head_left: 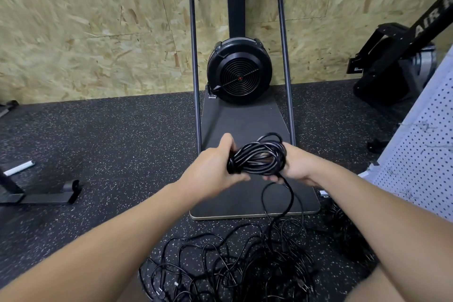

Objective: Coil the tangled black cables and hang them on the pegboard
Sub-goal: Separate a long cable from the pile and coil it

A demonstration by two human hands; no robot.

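A coil of black cable (257, 158) hangs between both hands above the floor. My left hand (213, 167) grips its left end with the fingers curled round the loops. At the right end my right hand (297, 167) holds the coil, its fingers partly hidden behind the loops. A loose strand (289, 198) drops from the coil to a tangled heap of black cables (232, 260) on the speckled floor below. The white pegboard (416, 169) stands at the right edge, leaning and seen at an angle.
A black fan machine (239, 71) in a tall metal frame stands on a dark base board (245, 120) straight ahead, against a chipboard wall. Another black machine (397, 64) sits at the back right. A metal stand foot (41, 193) lies on the floor at left.
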